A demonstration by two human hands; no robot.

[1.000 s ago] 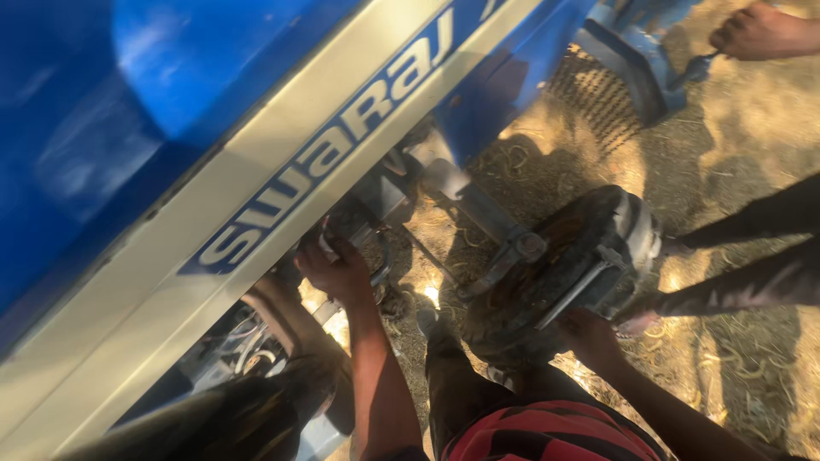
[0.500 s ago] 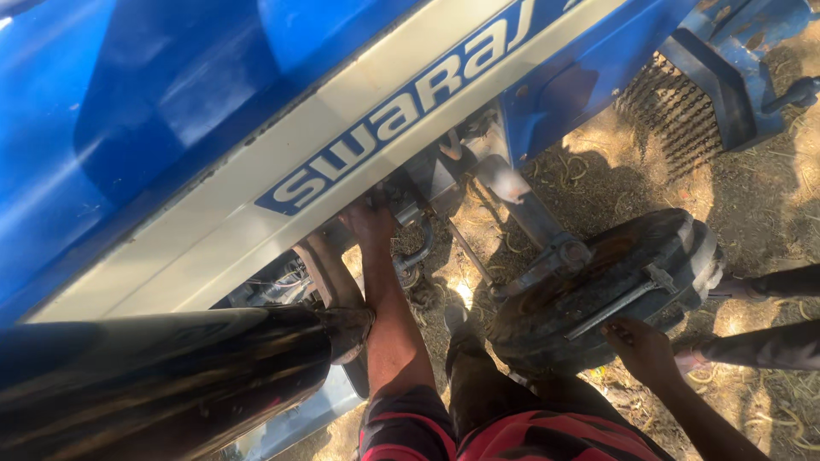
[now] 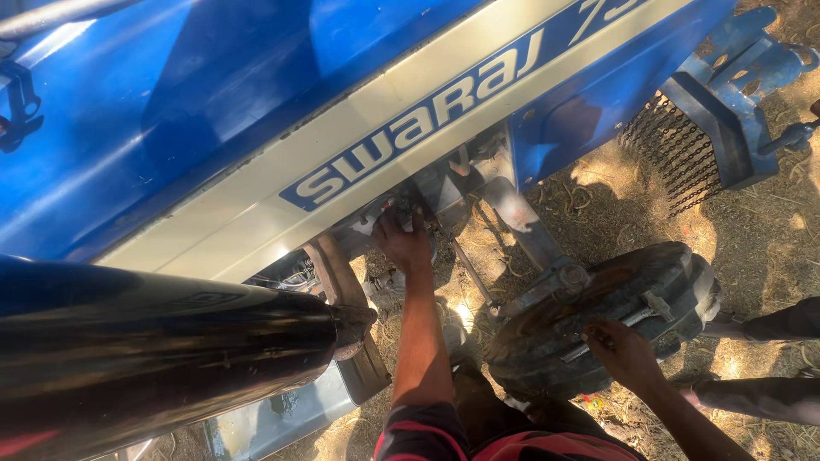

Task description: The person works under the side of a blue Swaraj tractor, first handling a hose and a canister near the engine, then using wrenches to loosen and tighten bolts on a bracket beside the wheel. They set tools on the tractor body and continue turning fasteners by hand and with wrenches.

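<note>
Overall, head view: looking down the side of a tractor parked on open ground in hard sunlight.
Left hand (image 3: 403, 242): reaches up under the bonnet edge and lies against the engine parts (image 3: 444, 189); fingers curled over something there, but what they clasp cannot be told in the shadow.
Right hand (image 3: 626, 352): lies on top of the front wheel (image 3: 602, 316), fingers bent over a metal bar across the wheel face; whether they clench it or merely rest cannot be told.
Front wheel: black rubber, round, dusty and dull, lying tilted just beside the steering linkage (image 3: 547, 282), which is grey metal, greasy.
Bonnet (image 3: 196, 111): smooth painted sheet metal, glossy blue, with a cream band (image 3: 342, 179) running diagonally.
Exhaust pipe (image 3: 162, 350): large black cylinder, polished, reflecting light, crossing the lower left; rusty brown collar at its end.
Front grille (image 3: 675, 154): dark mesh, edged by a blue cast bracket (image 3: 726, 94).
Sleeves (image 3: 427, 435): red and black striped cloth at the bottom edge.
Containers: none seen holding anything.
Ground (image 3: 769, 230): dry earth strewn with straw, patched with shadow.
Other person: dark trouser legs (image 3: 769, 358) at the right edge, well apart from both hands.
</note>
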